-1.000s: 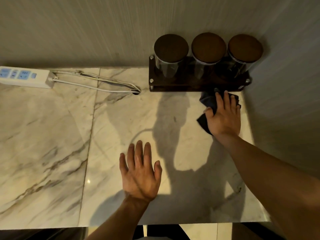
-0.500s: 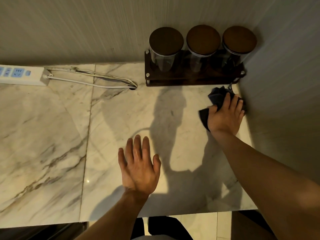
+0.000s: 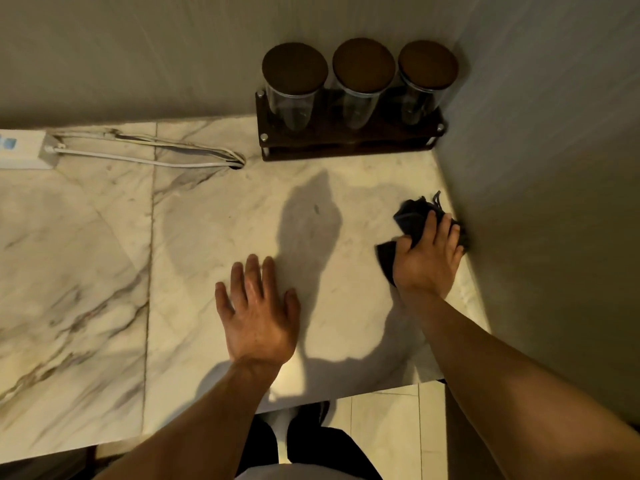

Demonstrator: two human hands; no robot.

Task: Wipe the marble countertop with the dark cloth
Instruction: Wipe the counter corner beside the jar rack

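Observation:
The marble countertop (image 3: pixel 104 258) is pale with grey-brown veins and a seam left of centre. A dark crumpled cloth (image 3: pixel 410 218) lies on it at the right, against the side wall. My right hand (image 3: pixel 427 258) presses down on the cloth, fingers spread over it, and hides most of it. My left hand (image 3: pixel 258 317) rests flat on the marble near the front edge, fingers apart, holding nothing.
A dark wooden rack (image 3: pixel 349 143) with three lidded glass jars (image 3: pixel 362 81) stands in the back right corner. A white power strip (image 3: pixel 20 152) and its cables (image 3: pixel 156 155) lie along the back wall at left. Walls close the back and right sides.
My right hand has dragged the cloth from just under the jar rack toward me along the right wall. My left hand has stayed flat in about the same spot.

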